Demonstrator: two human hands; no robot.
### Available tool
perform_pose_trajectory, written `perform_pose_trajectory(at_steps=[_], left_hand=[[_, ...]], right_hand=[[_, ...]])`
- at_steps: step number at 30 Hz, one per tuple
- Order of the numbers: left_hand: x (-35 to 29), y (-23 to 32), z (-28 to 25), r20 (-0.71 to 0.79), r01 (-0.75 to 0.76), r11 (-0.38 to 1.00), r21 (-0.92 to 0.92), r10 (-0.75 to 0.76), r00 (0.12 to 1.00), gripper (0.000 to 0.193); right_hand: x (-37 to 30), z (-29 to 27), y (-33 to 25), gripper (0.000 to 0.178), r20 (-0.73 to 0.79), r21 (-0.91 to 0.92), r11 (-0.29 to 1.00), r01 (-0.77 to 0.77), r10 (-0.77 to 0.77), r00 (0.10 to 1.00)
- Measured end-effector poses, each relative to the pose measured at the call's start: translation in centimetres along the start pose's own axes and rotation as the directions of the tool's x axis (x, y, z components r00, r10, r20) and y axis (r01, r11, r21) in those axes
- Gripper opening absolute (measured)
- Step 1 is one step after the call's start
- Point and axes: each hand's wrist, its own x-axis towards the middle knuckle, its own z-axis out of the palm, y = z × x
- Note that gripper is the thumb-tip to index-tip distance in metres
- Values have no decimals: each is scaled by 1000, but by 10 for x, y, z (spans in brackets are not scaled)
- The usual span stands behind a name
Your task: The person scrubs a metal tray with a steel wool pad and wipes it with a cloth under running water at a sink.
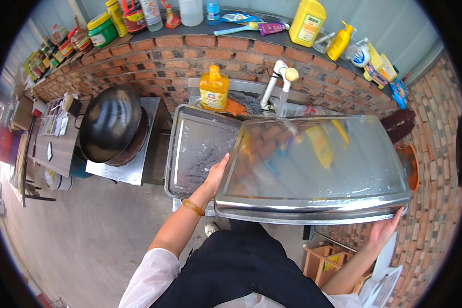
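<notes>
A large, shiny metal tray (313, 164), wet and tilted, is held up in front of me. My left hand (218, 174) grips its left edge, fingers partly hidden along the rim. At the near right corner my right hand (387, 226) is closed on the rim, fingertips showing at the edge. Just beyond the tray stands a white tap (278, 84) with a pale yellow knob, and water runs from it onto the tray's far edge. To the left a second metal tray (195, 149) lies flat and wet, partly covered by the held one.
A black wok (110, 123) leans on a metal stove at the left. An orange soap bottle (214, 88) stands behind the second tray. Bottles and jars line the brick ledge (236, 43). An orange bucket (408, 167) sits at right, a wooden stool (326, 264) below.
</notes>
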Motion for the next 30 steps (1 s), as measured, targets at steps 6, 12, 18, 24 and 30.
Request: perform_pose_trajectory(at_steps=[6,12,18,24,30], left_hand=[[-72,16,-38,-158,-148,976,-158,123,980,56],[-126,34,-70,-310,-201,977,-73,169,935,62],[-221,34,-109,-444,-128,990,-51,92,891,66],[-316,-45,-131,-707,-352,901,-252,77,703,65],[-414,-138,-139,-870,-652,650,-392,-31,492,56]], right_hand=[[13,6,45,55,38,13,981,-192,191,981],[65,-34,98,50,119,-36,946,-321,323,939],[-3,89,126,30,234,-253,891,-378,435,869],[2,138,197,41,374,-439,725,-531,685,625],[-92,219,306,41,617,-573,571,-587,773,149]])
